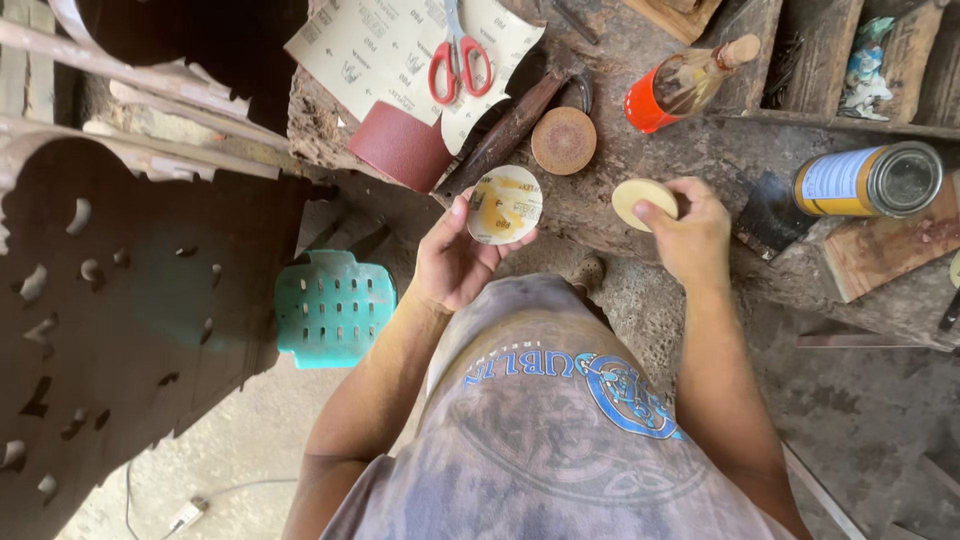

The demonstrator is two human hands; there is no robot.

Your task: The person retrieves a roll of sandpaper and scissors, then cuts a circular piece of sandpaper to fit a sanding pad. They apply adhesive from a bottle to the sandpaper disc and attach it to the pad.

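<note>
Holding a round pale disc [505, 204] with yellow smears on its face, the left hand [458, 260] has its grip closed about the disc's rim, thumb at the left edge, fingers under the right; the right hand [693, 232] pinches a second, plain cream disc [640, 197] just above the bench [700, 150]; the two discs sit near each other, apart. On the bench lie red-handled scissors [459, 62] on sandpaper sheets [380, 50], a brown disc [563, 140], a hammer [515, 125], an orange-capped bottle [680, 88] and a yellow tin [868, 181]; a green stool [334, 306] stands below.
</note>
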